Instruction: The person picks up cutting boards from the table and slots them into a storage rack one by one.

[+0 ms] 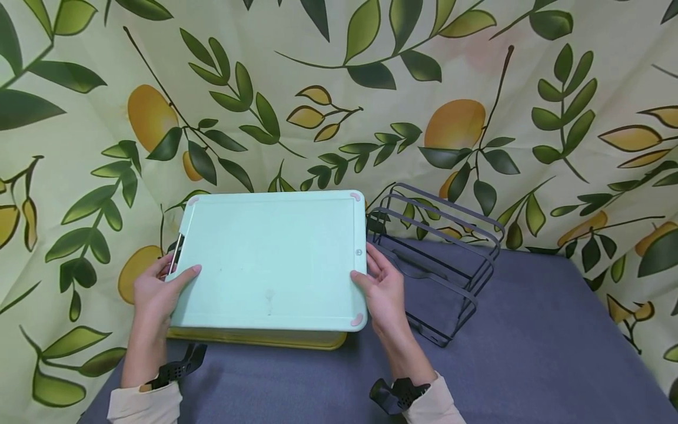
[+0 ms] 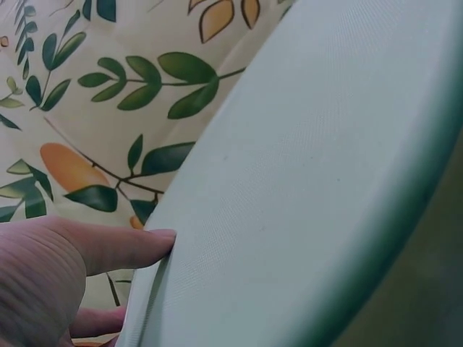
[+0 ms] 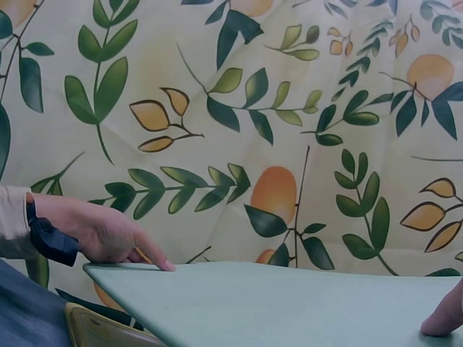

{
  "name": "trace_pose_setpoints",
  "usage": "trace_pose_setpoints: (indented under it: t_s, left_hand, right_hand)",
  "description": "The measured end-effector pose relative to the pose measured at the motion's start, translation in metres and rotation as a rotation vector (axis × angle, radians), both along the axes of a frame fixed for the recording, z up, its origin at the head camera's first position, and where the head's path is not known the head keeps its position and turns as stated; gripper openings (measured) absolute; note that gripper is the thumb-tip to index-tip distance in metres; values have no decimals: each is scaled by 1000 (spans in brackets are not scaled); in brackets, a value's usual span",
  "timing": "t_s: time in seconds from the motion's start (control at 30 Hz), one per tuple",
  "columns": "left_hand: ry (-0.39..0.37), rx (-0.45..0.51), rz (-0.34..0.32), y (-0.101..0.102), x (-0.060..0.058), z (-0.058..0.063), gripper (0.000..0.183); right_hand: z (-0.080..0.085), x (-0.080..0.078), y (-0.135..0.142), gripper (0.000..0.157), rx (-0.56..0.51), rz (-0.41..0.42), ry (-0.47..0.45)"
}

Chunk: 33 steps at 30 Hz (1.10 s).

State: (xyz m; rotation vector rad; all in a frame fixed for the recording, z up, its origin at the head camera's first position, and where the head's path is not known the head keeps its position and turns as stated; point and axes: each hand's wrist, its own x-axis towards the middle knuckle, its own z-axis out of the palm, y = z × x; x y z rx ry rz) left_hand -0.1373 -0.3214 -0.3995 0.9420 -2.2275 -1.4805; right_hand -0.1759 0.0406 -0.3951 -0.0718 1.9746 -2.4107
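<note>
A pale mint cutting board [image 1: 270,253], with pinkish corner pads and a handle slot at its left end, is held up by both hands. My left hand [image 1: 158,290] grips its left edge beside the slot, thumb on the upper face and fingers behind. On the opposite edge, my right hand [image 1: 385,294] pinches the board the same way. Under it sits a flat yellow item with a raised rim [image 1: 259,339]; the board covers most of it. In the right wrist view, a rounded yellow corner [image 3: 90,325] shows below the board.
Just right of my right hand, a black wire rack [image 1: 471,282] stands on the blue-grey tablecloth [image 1: 540,341]. A leaf-and-fruit patterned curtain [image 1: 328,76] hangs behind the table and along its sides. Each wrist wears a black strapped camera.
</note>
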Motion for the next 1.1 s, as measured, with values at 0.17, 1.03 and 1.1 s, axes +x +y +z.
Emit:
trace_pose_setpoints:
  t_s: [0.17,1.03,1.1]
  left_hand:
    - [5,-11,-2,2,-1,2,76]
    - [131,226,101,7,0,9,52]
    - [129,232,102,8,-1,9,53]
  right_hand:
    - [1,-1,3,64,5,-6,6]
    - [6,-1,12,64,21,-1,28]
    - [6,-1,13,64,20,-3,19]
